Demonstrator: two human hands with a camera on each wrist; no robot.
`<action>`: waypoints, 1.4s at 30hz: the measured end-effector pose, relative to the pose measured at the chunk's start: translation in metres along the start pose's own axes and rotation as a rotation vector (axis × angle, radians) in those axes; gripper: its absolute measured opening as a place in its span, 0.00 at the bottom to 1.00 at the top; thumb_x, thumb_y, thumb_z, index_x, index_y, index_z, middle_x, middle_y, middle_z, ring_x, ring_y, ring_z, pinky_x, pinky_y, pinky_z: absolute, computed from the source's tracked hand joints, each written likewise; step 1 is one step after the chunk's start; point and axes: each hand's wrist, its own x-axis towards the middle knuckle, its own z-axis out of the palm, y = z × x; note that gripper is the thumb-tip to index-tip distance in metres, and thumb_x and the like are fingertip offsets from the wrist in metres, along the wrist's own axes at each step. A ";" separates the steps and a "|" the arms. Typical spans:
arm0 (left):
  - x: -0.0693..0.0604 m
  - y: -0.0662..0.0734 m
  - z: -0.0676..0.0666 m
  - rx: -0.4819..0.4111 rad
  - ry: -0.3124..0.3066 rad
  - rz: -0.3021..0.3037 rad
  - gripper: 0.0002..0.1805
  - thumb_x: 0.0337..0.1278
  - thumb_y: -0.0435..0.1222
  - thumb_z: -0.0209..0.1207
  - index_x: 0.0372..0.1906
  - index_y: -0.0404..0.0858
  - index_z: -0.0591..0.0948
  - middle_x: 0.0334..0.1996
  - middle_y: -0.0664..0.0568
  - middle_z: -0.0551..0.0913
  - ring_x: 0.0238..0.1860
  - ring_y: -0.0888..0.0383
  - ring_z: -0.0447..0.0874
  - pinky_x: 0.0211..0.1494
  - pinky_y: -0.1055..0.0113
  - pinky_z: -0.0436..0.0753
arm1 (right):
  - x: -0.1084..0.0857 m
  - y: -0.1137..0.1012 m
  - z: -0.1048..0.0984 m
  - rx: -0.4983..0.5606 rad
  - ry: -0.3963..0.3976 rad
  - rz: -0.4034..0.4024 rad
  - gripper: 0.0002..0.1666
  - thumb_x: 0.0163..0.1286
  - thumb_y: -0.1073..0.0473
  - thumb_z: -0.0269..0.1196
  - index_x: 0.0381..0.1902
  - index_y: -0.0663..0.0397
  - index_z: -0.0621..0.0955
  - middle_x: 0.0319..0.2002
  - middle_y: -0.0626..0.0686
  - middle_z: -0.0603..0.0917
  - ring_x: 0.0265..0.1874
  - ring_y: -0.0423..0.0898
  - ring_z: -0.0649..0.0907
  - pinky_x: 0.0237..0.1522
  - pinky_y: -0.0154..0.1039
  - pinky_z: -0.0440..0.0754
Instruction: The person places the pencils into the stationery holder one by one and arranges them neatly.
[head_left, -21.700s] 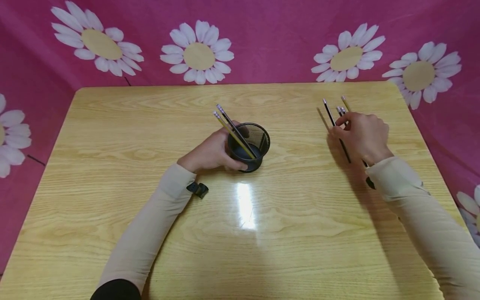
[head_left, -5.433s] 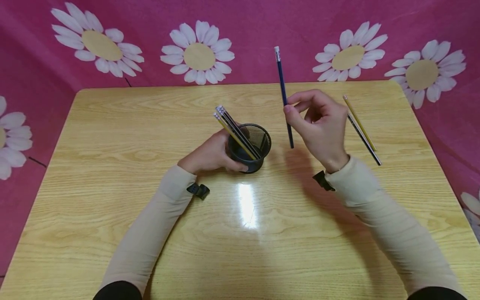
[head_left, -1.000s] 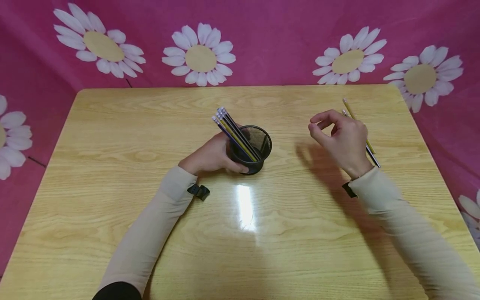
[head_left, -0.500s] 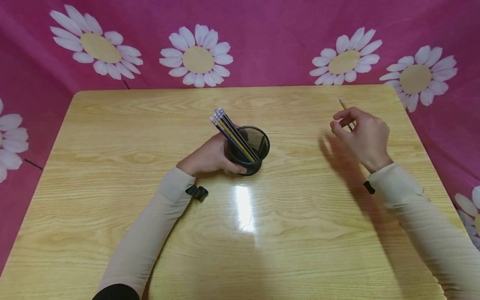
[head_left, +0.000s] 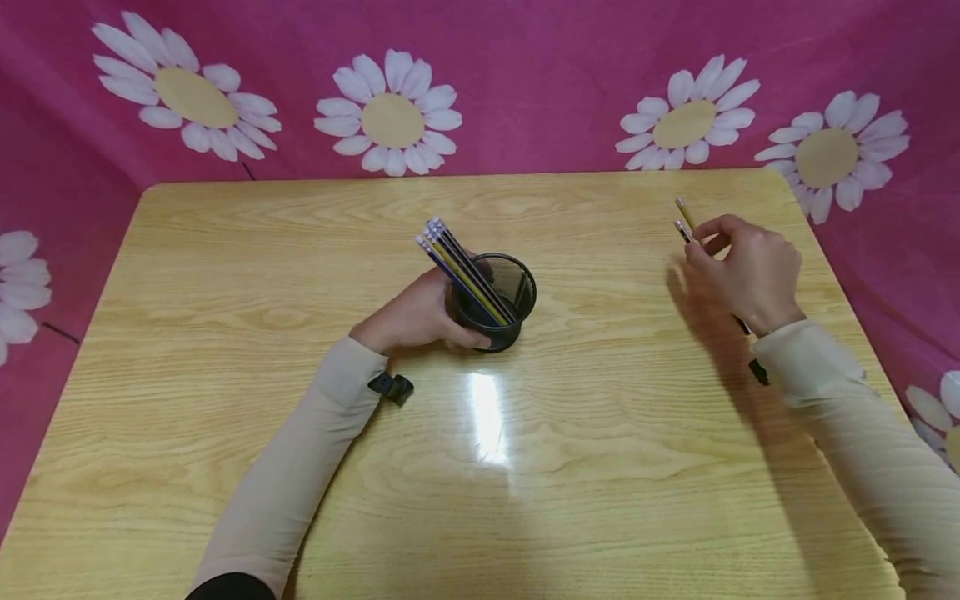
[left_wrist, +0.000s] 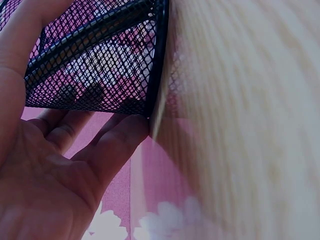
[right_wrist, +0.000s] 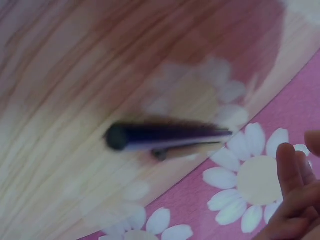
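More pencils (head_left: 468,276) in the cup (head_left: 517,279) now

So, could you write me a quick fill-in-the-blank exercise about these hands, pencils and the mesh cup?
1. The mesh cup gripped by the left hand is coloured ____.
2. The pencils in the cup lean toward the person's ____ hand.
3. Outside the cup, by the right hand, there are exactly ____ pencils.
4. The flowers on the pink backdrop have ____ petals.

Missing words: black; left; two; white.
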 end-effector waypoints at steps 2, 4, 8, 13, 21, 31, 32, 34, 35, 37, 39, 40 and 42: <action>0.000 0.001 0.000 -0.002 0.002 -0.003 0.53 0.42 0.28 0.87 0.76 0.31 0.72 0.66 0.42 0.80 0.67 0.52 0.78 0.79 0.57 0.65 | 0.002 0.005 -0.002 -0.024 -0.026 0.010 0.17 0.76 0.51 0.68 0.51 0.59 0.87 0.40 0.64 0.91 0.29 0.61 0.82 0.31 0.55 0.67; 0.000 0.001 0.000 0.001 0.001 -0.003 0.53 0.42 0.28 0.87 0.76 0.31 0.71 0.67 0.42 0.80 0.67 0.52 0.78 0.79 0.57 0.65 | 0.003 0.009 -0.003 -0.047 -0.058 0.020 0.17 0.76 0.51 0.68 0.50 0.59 0.87 0.40 0.64 0.91 0.31 0.63 0.84 0.30 0.57 0.69; 0.000 0.000 0.000 0.011 -0.001 0.001 0.53 0.43 0.29 0.87 0.76 0.31 0.71 0.67 0.42 0.79 0.68 0.52 0.78 0.80 0.56 0.64 | 0.005 0.017 -0.005 -0.085 -0.136 0.040 0.16 0.75 0.50 0.70 0.48 0.59 0.88 0.38 0.64 0.91 0.32 0.65 0.86 0.29 0.59 0.73; -0.001 0.001 -0.001 0.022 -0.006 0.012 0.53 0.41 0.30 0.87 0.76 0.32 0.72 0.66 0.44 0.79 0.67 0.52 0.78 0.80 0.55 0.64 | 0.008 0.025 -0.007 -0.123 -0.238 0.072 0.17 0.76 0.50 0.69 0.47 0.60 0.87 0.37 0.64 0.90 0.34 0.67 0.85 0.30 0.61 0.74; 0.000 0.000 -0.001 0.016 -0.012 0.017 0.52 0.42 0.29 0.87 0.76 0.33 0.73 0.65 0.45 0.81 0.67 0.52 0.79 0.80 0.56 0.64 | 0.007 0.029 -0.008 -0.173 -0.310 0.081 0.16 0.75 0.51 0.70 0.45 0.60 0.88 0.34 0.59 0.89 0.30 0.63 0.83 0.30 0.60 0.72; 0.001 0.000 -0.001 0.027 -0.006 0.022 0.52 0.42 0.29 0.87 0.76 0.31 0.73 0.66 0.44 0.80 0.67 0.52 0.78 0.79 0.56 0.64 | 0.006 0.030 -0.006 -0.205 -0.319 0.083 0.15 0.74 0.52 0.70 0.44 0.60 0.89 0.32 0.61 0.88 0.31 0.65 0.83 0.31 0.61 0.72; 0.001 0.000 -0.001 0.025 -0.005 0.021 0.52 0.42 0.29 0.87 0.76 0.31 0.72 0.66 0.44 0.80 0.67 0.52 0.78 0.79 0.56 0.64 | 0.006 0.030 -0.006 -0.208 -0.319 0.084 0.15 0.74 0.52 0.70 0.44 0.59 0.89 0.32 0.62 0.88 0.31 0.65 0.83 0.30 0.61 0.72; 0.000 0.000 -0.001 0.022 -0.006 0.019 0.53 0.41 0.29 0.87 0.76 0.31 0.72 0.66 0.43 0.80 0.67 0.52 0.78 0.80 0.56 0.64 | 0.006 0.031 -0.005 -0.213 -0.321 0.088 0.15 0.74 0.51 0.70 0.45 0.59 0.89 0.33 0.62 0.88 0.31 0.65 0.82 0.30 0.62 0.72; 0.000 0.001 -0.001 0.020 -0.006 0.017 0.53 0.41 0.29 0.87 0.76 0.31 0.72 0.66 0.43 0.80 0.67 0.52 0.78 0.80 0.56 0.64 | 0.007 0.031 -0.005 -0.216 -0.322 0.089 0.15 0.74 0.51 0.70 0.45 0.59 0.89 0.33 0.62 0.88 0.31 0.65 0.82 0.30 0.62 0.72; 0.000 0.001 -0.001 0.020 -0.004 0.014 0.53 0.41 0.29 0.87 0.76 0.31 0.72 0.66 0.43 0.80 0.67 0.51 0.78 0.80 0.56 0.64 | 0.007 0.032 -0.006 -0.219 -0.326 0.091 0.16 0.74 0.51 0.69 0.45 0.59 0.89 0.33 0.63 0.88 0.31 0.65 0.82 0.30 0.61 0.72; 0.000 0.001 -0.001 0.022 -0.004 0.014 0.53 0.41 0.29 0.87 0.76 0.31 0.72 0.66 0.43 0.80 0.67 0.51 0.78 0.80 0.56 0.64 | 0.007 0.032 -0.006 -0.222 -0.330 0.090 0.16 0.74 0.51 0.69 0.45 0.60 0.89 0.33 0.63 0.88 0.31 0.65 0.82 0.30 0.62 0.72; 0.000 0.001 -0.001 0.024 -0.003 0.015 0.53 0.41 0.29 0.87 0.76 0.31 0.72 0.66 0.43 0.80 0.67 0.51 0.78 0.80 0.56 0.64 | 0.007 0.032 -0.006 -0.224 -0.333 0.090 0.16 0.74 0.51 0.69 0.45 0.60 0.89 0.33 0.64 0.88 0.31 0.65 0.82 0.30 0.62 0.72; 0.000 0.001 -0.001 0.027 -0.002 0.016 0.53 0.41 0.29 0.87 0.76 0.31 0.72 0.66 0.42 0.80 0.67 0.51 0.78 0.80 0.56 0.64 | 0.007 0.033 -0.005 -0.226 -0.335 0.093 0.16 0.74 0.52 0.69 0.45 0.60 0.90 0.33 0.64 0.87 0.31 0.65 0.82 0.30 0.62 0.72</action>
